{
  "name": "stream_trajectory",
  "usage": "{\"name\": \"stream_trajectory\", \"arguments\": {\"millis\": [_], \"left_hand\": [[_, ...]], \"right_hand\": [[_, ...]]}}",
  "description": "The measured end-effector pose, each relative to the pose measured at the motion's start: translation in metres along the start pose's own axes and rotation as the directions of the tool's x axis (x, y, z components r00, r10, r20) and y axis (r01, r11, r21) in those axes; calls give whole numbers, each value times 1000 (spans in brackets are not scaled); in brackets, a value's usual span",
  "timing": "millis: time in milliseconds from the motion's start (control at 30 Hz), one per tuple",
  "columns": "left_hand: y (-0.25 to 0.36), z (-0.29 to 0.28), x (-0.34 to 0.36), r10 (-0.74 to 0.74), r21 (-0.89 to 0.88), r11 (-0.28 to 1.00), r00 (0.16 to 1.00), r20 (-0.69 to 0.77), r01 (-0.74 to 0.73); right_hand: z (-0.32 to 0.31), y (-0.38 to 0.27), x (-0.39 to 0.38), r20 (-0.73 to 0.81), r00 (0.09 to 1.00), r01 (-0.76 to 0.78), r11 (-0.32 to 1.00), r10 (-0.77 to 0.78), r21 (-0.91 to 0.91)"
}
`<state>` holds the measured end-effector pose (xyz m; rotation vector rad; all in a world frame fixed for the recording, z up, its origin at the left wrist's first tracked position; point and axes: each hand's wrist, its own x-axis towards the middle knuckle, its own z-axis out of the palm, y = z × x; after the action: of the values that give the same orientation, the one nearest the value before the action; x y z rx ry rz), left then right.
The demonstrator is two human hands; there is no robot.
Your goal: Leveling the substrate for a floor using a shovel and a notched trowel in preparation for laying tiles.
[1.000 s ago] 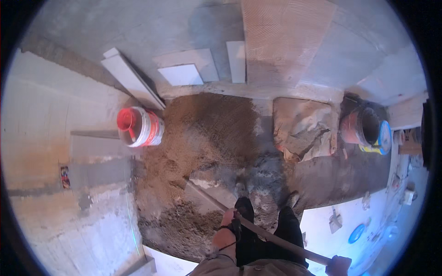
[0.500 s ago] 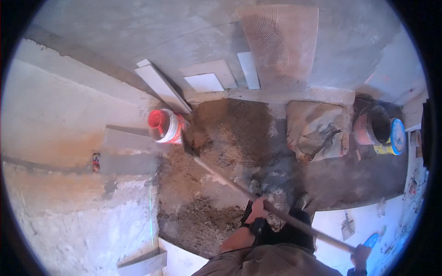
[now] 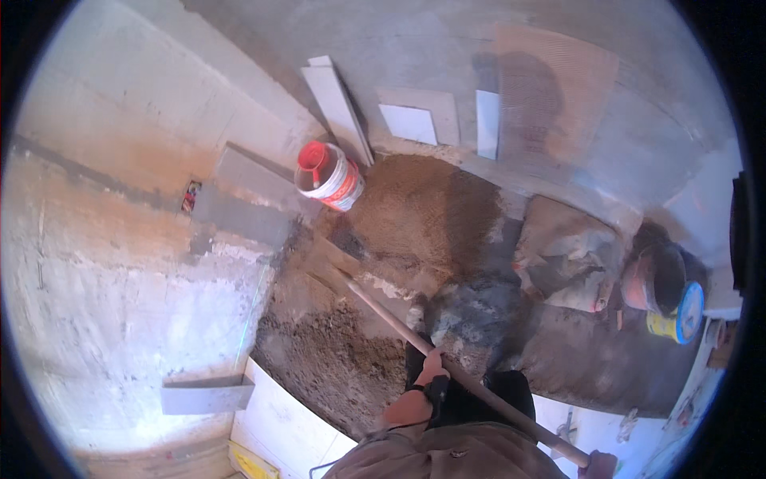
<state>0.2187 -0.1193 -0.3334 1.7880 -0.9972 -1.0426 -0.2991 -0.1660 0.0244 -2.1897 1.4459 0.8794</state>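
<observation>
The left hand [image 3: 432,369] grasps the wooden shaft of a long-handled tool [image 3: 511,408] midway, and the right hand [image 3: 600,465] is closed around its near end at the lower edge. The tool slants forward and left, its blurred head over the brown sandy mix [image 3: 431,209]; I cannot tell whether they touch. Beyond the head stands a white-and-red bucket [image 3: 341,190] with a red dipper [image 3: 313,157] inside. Rightward, a crumpled sack [image 3: 570,259] lies near 2 other buckets [image 3: 637,283].
</observation>
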Motion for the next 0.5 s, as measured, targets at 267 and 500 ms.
{"name": "stream_trajectory", "arguments": {"millis": [267,500], "left_hand": [[-78,62,-7,-65,-521,833,968,242,186],[-137,-142,47,-237,-495,841,971,24,217]], "right_hand": [[-146,-67,-12,-20,989,-148,938,149,-312],[-216,-308,73,223,920,-180,855,321,-487]]}}
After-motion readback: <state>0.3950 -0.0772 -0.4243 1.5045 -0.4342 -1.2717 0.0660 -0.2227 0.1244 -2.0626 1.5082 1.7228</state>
